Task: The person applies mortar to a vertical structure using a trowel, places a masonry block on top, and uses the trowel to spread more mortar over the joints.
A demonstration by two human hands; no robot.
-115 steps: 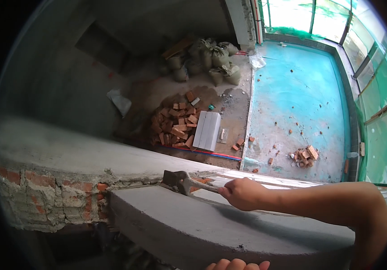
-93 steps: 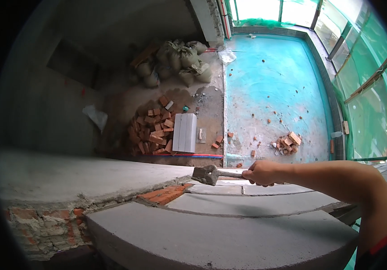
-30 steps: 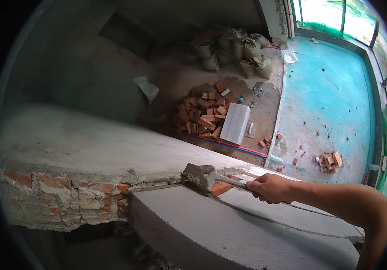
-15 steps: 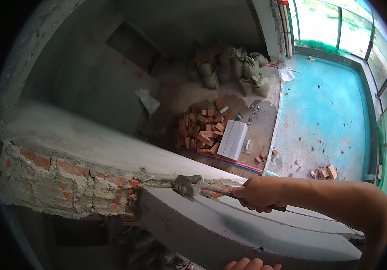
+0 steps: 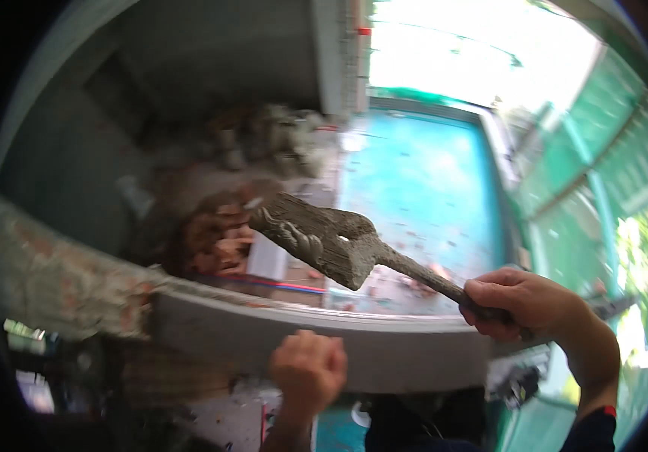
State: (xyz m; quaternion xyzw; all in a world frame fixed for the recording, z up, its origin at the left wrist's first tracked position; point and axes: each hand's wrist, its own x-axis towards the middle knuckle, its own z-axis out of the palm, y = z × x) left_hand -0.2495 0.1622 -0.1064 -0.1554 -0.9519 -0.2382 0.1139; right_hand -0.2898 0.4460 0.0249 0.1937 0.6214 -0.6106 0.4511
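Observation:
My right hand (image 5: 505, 301) is closed on the handle of a flat-bladed metal tool (image 5: 346, 252), held out in the air with wet grey mortar smeared over its blade, which points left. My left hand (image 5: 307, 360) is lower and left of it, fingers curled, against the grey block ledge (image 5: 407, 350); whether it grips something is hidden by the blur. At the ledge's left end is rough, broken brickwork (image 5: 68, 279) crusted with old mortar.
On the lower floor beyond the ledge lie a brick pile (image 5: 215, 237), white blocks (image 5: 265, 260), sacks (image 5: 286, 139) and red and blue pipes (image 5: 286, 285). A blue-coated floor (image 5: 414, 173) and green netting (image 5: 565, 226) are at the right.
My right hand has lifted the tool off the joint and brought it closer, blade raised. My left hand has risen further into view. The view has swung and is blurred.

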